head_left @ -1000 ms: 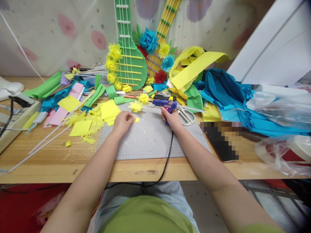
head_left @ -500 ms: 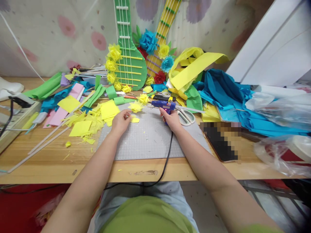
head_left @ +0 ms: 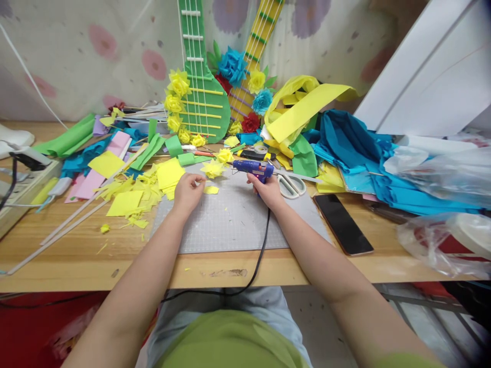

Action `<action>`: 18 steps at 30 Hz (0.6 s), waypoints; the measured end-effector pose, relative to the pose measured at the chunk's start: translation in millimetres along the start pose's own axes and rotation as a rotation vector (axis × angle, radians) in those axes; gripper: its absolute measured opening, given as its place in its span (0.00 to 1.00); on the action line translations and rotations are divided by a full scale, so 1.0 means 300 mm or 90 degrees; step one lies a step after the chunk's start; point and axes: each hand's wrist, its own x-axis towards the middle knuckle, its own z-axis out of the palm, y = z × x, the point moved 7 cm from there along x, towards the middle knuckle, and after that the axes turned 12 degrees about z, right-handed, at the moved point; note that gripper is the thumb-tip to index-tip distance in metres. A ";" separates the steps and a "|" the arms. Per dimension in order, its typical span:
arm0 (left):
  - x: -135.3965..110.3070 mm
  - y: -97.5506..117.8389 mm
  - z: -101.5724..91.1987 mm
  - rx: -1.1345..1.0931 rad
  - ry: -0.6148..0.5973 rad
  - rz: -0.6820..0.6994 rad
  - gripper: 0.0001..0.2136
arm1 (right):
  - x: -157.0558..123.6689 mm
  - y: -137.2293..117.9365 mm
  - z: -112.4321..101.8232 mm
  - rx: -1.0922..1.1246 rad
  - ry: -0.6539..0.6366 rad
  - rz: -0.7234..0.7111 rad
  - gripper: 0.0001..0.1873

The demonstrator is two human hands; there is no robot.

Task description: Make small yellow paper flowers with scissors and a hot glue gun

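My right hand (head_left: pixel 265 189) is wrapped round the handle of a blue hot glue gun (head_left: pixel 251 167), whose nozzle points left over the grey cutting mat (head_left: pixel 230 225). A black cord runs from it toward me. My left hand (head_left: pixel 190 191) is closed in a pinch at the mat's left side; what its fingertips hold is too small to make out. Right by those fingers lies a small yellow paper piece (head_left: pixel 210 189). Yellow paper flowers (head_left: pixel 213 168) sit just beyond, near the nozzle. White-handled scissors (head_left: pixel 291 186) lie beside my right hand.
Green (head_left: pixel 207 110) and yellow (head_left: pixel 249 71) paper guitars with flowers stand at the back. Left are yellow paper squares (head_left: pixel 169 174), scraps and white sticks (head_left: pixel 72 220). Right are blue crepe paper (head_left: pixel 349 138), a phone (head_left: pixel 344 225) and a plastic-wrapped roll (head_left: pixel 464 240). A power strip (head_left: pixel 30 189) sits far left.
The view has shifted very slightly. Both hands stay in nearly the same place, the right one still round the glue gun and the left one still pinched.
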 end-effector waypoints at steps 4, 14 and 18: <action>-0.004 -0.009 0.010 -0.095 0.033 -0.005 0.06 | -0.009 -0.003 0.006 -0.040 0.010 -0.017 0.23; -0.009 -0.026 0.024 -0.181 0.035 -0.046 0.08 | -0.012 -0.006 0.008 -0.062 0.021 -0.008 0.24; -0.014 -0.033 0.030 -0.253 0.051 -0.079 0.13 | -0.021 -0.017 0.008 -0.067 0.018 -0.005 0.23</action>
